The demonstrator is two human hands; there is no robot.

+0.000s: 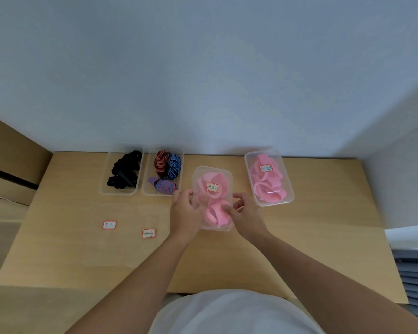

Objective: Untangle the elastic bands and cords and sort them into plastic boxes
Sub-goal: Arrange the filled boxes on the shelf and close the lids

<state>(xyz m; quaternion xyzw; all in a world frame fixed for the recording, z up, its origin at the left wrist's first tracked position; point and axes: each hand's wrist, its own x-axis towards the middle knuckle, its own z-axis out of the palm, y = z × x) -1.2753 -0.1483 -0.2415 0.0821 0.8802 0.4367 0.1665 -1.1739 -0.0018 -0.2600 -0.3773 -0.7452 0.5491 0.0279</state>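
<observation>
A clear plastic box (204, 170) filled with pink elastic bands (215, 213) sits mid-table under a clear lid bearing a red-framed label (212, 187). My left hand (186, 210) grips its left side with fingers curled onto the lid. On the box's right edge, my right hand (245, 214) grips with fingertips bent over the rim. A second lidded box (288, 189) of pink bands stands to the right. At the back left, one open box (106, 189) holds black cords (124, 172) and another open box (181, 153) holds red, blue and purple striped cords (167, 169).
Two clear lids lie flat on the wooden table (311, 237) at the left front, each with a red-framed label (109, 224) (148, 233). A wall runs behind the table. A wooden cabinet (10, 165) stands at the left and a grey slatted unit (415, 273) at the right.
</observation>
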